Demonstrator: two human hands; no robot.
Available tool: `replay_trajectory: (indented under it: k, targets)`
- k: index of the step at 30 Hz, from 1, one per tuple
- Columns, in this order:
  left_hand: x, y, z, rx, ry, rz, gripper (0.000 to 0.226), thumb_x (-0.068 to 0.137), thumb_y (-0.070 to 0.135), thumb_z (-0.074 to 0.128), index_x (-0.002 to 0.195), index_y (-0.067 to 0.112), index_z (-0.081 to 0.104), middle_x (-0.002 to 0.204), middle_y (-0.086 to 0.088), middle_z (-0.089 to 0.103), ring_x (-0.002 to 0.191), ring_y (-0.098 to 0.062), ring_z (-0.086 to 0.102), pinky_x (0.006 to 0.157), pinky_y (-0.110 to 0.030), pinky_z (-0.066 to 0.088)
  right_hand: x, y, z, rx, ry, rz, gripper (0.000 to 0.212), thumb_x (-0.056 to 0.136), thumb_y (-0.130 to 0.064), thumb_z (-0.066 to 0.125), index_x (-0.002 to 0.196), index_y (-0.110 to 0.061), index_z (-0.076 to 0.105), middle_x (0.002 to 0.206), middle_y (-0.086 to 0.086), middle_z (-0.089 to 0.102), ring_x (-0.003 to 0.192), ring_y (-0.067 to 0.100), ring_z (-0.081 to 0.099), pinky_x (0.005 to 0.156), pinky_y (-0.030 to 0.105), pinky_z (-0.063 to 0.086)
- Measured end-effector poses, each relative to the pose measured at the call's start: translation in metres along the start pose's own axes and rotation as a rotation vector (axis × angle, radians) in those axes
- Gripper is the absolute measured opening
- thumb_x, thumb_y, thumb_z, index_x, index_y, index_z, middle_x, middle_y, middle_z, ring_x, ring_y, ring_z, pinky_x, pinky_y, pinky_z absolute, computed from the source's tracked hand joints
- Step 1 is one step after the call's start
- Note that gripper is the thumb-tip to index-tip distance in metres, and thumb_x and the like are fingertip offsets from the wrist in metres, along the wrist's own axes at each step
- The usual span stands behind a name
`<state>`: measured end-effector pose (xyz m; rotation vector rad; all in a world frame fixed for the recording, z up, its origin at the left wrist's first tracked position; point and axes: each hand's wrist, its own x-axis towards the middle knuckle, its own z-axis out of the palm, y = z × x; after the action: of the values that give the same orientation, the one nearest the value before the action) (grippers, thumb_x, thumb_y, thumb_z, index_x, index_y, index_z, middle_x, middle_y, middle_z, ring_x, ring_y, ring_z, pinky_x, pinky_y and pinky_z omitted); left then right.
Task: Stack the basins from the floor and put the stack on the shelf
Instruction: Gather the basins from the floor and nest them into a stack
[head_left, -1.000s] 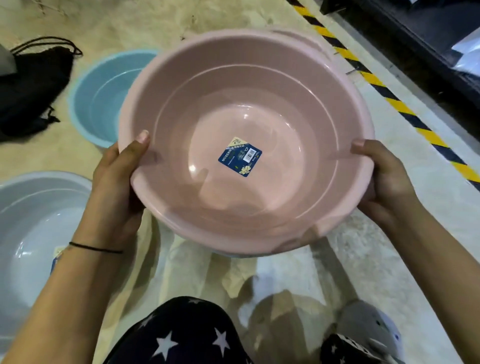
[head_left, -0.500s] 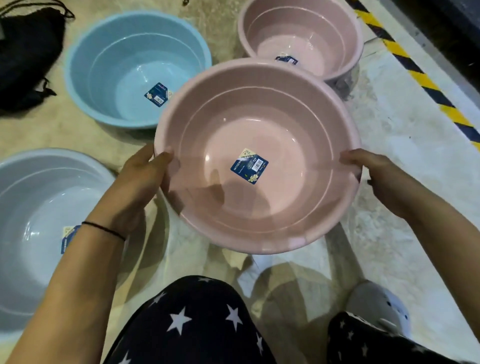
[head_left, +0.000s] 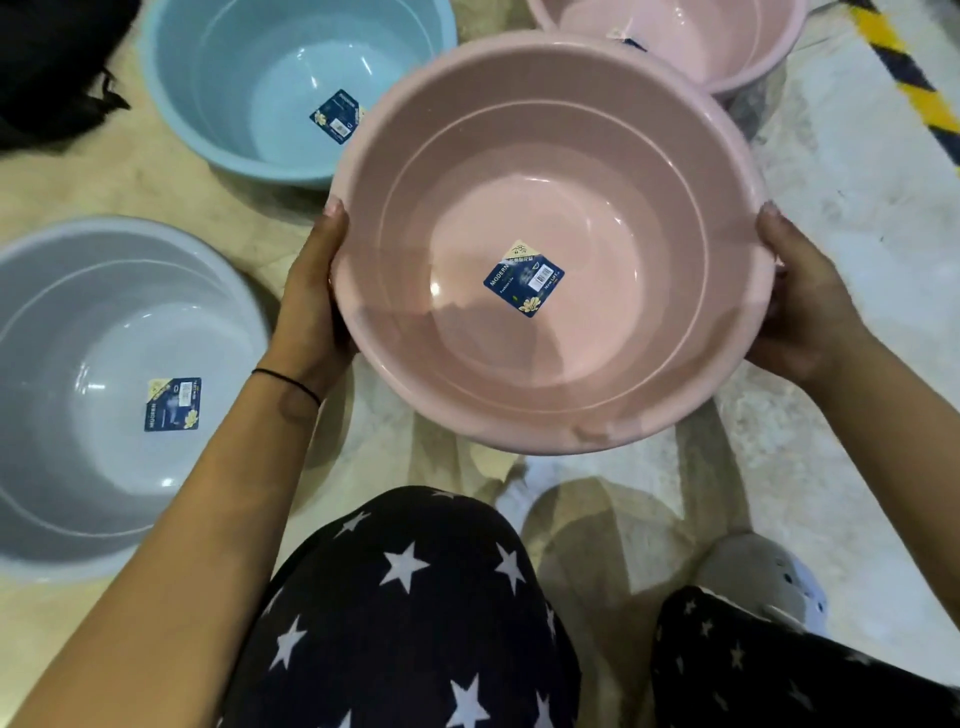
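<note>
A pink basin with a dark blue label inside is held level above the floor. My left hand grips its left rim and my right hand grips its right rim. A second pink basin stands on the floor just beyond it, partly cut off by the top edge. On the floor to the left stand a blue basin and, nearer me, a grey basin. The shelf is not in view.
A black bag lies at the top left. A yellow and black striped floor marking runs along the top right. My knees in star-print trousers and a grey shoe fill the bottom.
The held pink basin has come lower and away from the camera. The view has tilted down, so the floor basins now show more fully. Both hands keep their grip.
</note>
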<state>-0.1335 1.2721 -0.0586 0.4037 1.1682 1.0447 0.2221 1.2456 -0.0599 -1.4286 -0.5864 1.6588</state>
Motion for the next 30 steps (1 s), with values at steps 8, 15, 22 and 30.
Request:
replay_trajectory:
  k: [8,15,22,30]
  targets:
    - [-0.014,-0.003,0.007,0.054,0.083,0.009,0.048,0.097,0.038,0.058,0.134,0.008,0.062,0.129,-0.022,0.067,0.121,-0.04,0.063,0.103,-0.057,0.049,0.009,-0.007,0.025,0.088,0.021,-0.141,0.04,0.098,-0.03,0.04,0.13,-0.014,0.057,0.104,0.001,0.073,0.097,0.021,0.068,0.081,0.033,0.056]
    - [-0.032,0.009,0.003,-0.033,0.09,0.061,0.044,0.102,0.028,0.05,0.138,0.002,0.057,0.139,-0.029,0.058,0.127,-0.046,0.056,0.102,-0.061,0.048,-0.005,-0.006,0.04,0.07,0.016,-0.198,0.033,0.096,-0.028,0.041,0.117,-0.016,0.063,0.096,-0.002,0.073,0.092,0.018,0.068,0.079,0.03,0.054]
    - [-0.054,0.034,-0.007,-0.061,0.073,0.112,0.043,0.104,0.033,0.042,0.133,0.007,0.06,0.106,-0.013,0.075,0.094,-0.029,0.073,0.079,-0.043,0.061,-0.011,-0.031,0.07,0.056,-0.014,-0.216,0.032,0.095,-0.027,0.045,0.116,-0.015,0.065,0.095,0.001,0.073,0.092,0.021,0.068,0.079,0.03,0.055]
    - [-0.135,0.049,-0.038,-0.183,0.254,0.163,0.033,0.101,0.029,0.048,0.117,0.007,0.068,0.119,-0.022,0.068,0.107,-0.039,0.066,0.084,-0.054,0.057,-0.05,-0.054,0.114,-0.037,-0.078,-0.021,0.025,0.091,-0.031,0.052,0.094,-0.027,0.077,0.085,-0.002,0.076,0.078,0.016,0.073,0.063,0.026,0.057]
